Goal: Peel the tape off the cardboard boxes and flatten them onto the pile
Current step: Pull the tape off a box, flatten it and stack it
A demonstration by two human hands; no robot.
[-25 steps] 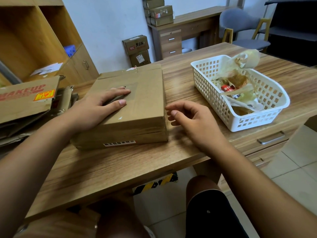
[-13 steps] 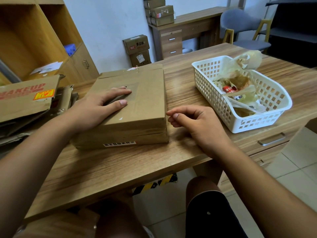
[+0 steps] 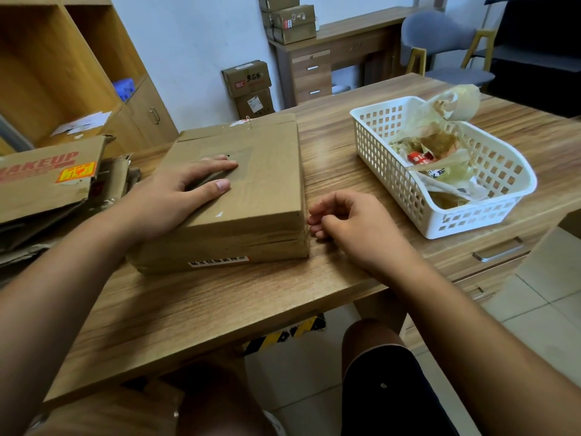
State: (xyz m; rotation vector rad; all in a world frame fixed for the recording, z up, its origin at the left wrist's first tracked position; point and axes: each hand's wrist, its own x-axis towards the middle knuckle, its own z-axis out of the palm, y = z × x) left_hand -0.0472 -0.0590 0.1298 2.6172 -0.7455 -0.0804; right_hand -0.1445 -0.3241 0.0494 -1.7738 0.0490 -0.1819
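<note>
Since a second ago my right hand (image 3: 355,228) has slid toward 9 o'clock, up to the near right corner of the cardboard box (image 3: 267,184). Its grip is closed, fingers curled, fingertips just beside the box's side. Flat on the matte brown top lies my left hand (image 3: 176,199), grip open, palm pressing down. That squat rectangular box sits on the wood-grain table (image 3: 220,309) at 12 o'clock, a white printed label (image 3: 217,262) on its near face. At 9 o'clock lies the pile (image 3: 41,184) of flattened, creased cardboard; at 2 o'clock a white plastic lattice basket (image 3: 490,215) holds crumpled glossy tape (image 3: 440,146).
</note>
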